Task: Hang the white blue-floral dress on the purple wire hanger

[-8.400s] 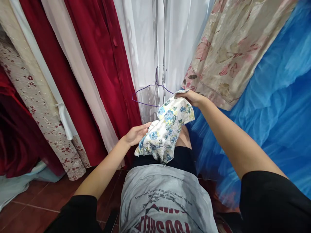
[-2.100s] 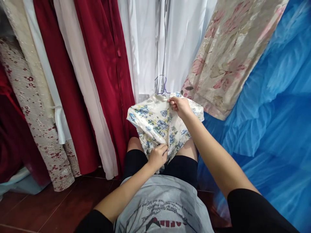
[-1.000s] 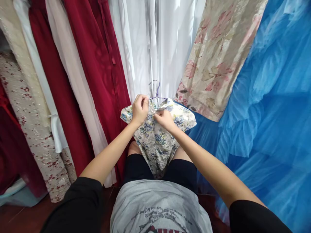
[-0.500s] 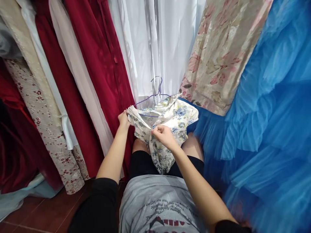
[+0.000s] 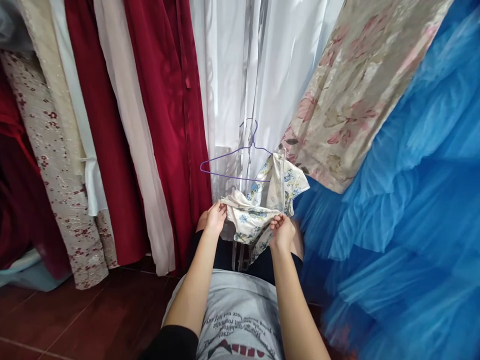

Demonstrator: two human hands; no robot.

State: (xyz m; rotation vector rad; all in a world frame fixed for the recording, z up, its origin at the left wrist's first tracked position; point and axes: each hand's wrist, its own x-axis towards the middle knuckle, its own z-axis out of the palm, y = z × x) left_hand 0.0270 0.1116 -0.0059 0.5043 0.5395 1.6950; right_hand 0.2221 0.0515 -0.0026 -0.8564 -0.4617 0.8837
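Observation:
A white floral garment (image 5: 252, 220) with blue and yellow flowers is stretched between my two hands above my lap. My left hand (image 5: 216, 216) pinches its left edge. Fingers curled, my right hand (image 5: 282, 231) grips the cloth at the right. The purple wire hanger (image 5: 228, 155) is bare on its left arm, while the garment's right shoulder still hangs over its right arm. Behind my hands, the lower part of the garment is partly hidden.
White curtain-like cloth (image 5: 228, 75) hangs behind the hanger. Dark red gowns (image 5: 165, 100) and other long dresses line the left. A beige floral dress (image 5: 345, 100) and blue tulle (image 5: 397, 240) fill the right. Red-brown tiles (image 5: 86, 320) show at lower left.
The garment's left side has come off the hanger, baring its left arm. My left hand moved right and down with the cloth; my right hand moved right and lower.

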